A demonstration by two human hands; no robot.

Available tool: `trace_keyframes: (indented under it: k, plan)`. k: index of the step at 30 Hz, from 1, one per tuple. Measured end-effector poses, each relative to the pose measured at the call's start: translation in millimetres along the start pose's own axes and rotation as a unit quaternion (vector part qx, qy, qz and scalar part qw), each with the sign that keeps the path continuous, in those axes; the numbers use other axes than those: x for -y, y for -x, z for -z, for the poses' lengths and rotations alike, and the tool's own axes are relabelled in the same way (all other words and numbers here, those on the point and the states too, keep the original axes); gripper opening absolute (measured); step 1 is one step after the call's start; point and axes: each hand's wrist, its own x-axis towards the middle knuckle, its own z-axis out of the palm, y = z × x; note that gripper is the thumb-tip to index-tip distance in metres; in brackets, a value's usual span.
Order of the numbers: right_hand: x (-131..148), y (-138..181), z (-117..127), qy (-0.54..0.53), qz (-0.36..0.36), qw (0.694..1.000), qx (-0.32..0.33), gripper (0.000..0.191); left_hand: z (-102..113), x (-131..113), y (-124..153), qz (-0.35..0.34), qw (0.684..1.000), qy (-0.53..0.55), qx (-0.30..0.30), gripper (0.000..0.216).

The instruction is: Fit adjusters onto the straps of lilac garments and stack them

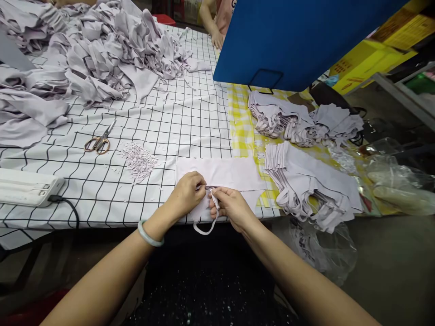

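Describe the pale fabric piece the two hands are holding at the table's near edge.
The fabric piece is a pale lilac-grey, soft-looking cloth rectangle. It lies flat on the checked tablecloth, with its right end over the yellow check cloth. A thin strap loop of the same cloth hangs from its near edge over the table's rim. The left hand pinches that edge, and the right hand grips the strap's top beside it.

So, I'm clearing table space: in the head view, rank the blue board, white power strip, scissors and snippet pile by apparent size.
1. blue board
2. white power strip, cut by the frame edge
3. snippet pile and scissors: about alike
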Motion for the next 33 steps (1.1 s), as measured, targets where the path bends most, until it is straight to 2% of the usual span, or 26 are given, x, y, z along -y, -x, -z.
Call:
trace_keyframes:
  k: [10, 15, 21, 33]
  plan:
    - [3.5, -6.6, -1.5, -0.014, 0.010, 1.000, 0.004, 0.014, 0.0, -3.8, 0.3, 0.016, 1.000, 0.009, -0.011, 0.015]
    - [2.7, -7.3, -5.5, -0.014, 0.003, 0.999, 0.030, 0.013, 0.2, -3.2, 0.1, 0.028, 0.999, 0.020, -0.006, 0.014]
    - [4.5, -7.0, 0.2, -0.021, 0.001, 1.000, -0.007, 0.013, 1.3, -2.5, -0.8, 0.037, 0.999, 0.035, -0.004, 0.015]
    - [5.3, -10.0, -4.6, -0.014, 0.011, 1.000, -0.014, 0.009, -0.4, -2.9, -0.3, 0.037, 0.999, 0.030, -0.008, 0.015]
